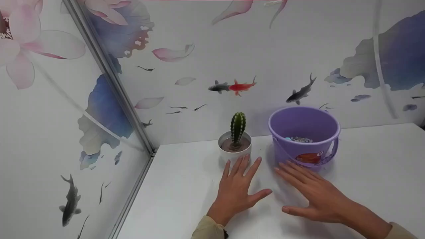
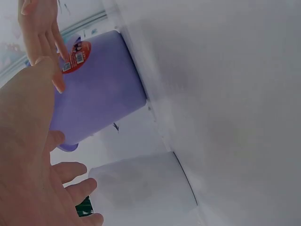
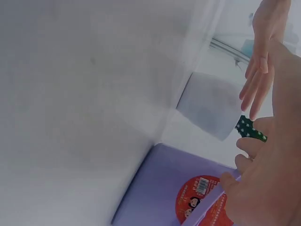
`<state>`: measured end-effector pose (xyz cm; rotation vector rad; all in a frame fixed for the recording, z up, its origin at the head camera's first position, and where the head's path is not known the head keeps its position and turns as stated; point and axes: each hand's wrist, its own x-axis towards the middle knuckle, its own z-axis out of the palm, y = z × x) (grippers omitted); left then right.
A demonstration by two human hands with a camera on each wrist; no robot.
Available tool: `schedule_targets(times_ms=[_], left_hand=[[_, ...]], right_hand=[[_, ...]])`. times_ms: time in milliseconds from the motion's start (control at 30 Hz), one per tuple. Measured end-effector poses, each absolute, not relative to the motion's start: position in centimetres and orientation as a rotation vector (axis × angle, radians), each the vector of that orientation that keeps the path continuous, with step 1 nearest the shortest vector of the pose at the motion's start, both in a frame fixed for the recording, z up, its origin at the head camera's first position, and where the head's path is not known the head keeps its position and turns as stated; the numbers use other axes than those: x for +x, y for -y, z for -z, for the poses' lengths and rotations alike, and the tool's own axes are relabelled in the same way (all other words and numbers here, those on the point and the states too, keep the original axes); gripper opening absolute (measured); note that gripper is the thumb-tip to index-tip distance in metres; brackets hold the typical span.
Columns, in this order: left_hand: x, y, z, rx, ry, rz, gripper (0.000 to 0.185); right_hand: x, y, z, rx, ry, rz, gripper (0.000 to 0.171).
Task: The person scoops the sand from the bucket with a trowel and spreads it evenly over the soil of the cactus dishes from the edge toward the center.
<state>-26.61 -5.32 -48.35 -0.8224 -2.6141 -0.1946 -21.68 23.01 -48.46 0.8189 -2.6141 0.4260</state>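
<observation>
A green cactus (image 1: 238,127) stands in a white round pot (image 1: 229,155) near the back wall. To its right is a purple bucket (image 1: 282,151) with a red sticker, its handle hanging down the front, and grey pebble-like pieces (image 1: 300,139) inside. My left hand (image 1: 234,192) is spread palm down in front of the pot, fingertips overlapping its lower front in the head view. In front of the bucket, my right hand (image 1: 318,196) has its fingers extended and thumb apart. Neither hand holds anything. Both wrist views show the pot (image 2: 141,186) and bucket (image 3: 164,183) sideways.
The white table (image 1: 179,186) meets a back wall (image 1: 199,122) printed with fish and petals. On the left a similar panel (image 1: 43,132) stands along the table, with a metal strip (image 1: 109,73) at the corner.
</observation>
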Motion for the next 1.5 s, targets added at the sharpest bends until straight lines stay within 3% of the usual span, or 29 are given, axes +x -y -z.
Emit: schedule_targets(times_ms=[333,867,1133,1500], left_hand=[[-27.4,4.0,47.4,-0.831,2.603,0.240,0.093],[-29.4,0.0,46.3,-0.861,2.398,0.392,0.084],[-30.0,-1.7,45.6,-0.840,2.400,0.459,0.084],[-31.0,-3.0,45.6,-0.876,2.427,0.689,0.077]], right_hand=[[-21.5,-24.3,44.6,0.769,2.460,-0.465,0.085],[-25.9,-28.5,38.2,0.547,2.351,-0.624,0.032],[-28.0,-28.8,37.1,0.512,2.465,-0.591,0.025],[-30.7,-28.5,36.4,0.446,2.601,-0.622,0.029]])
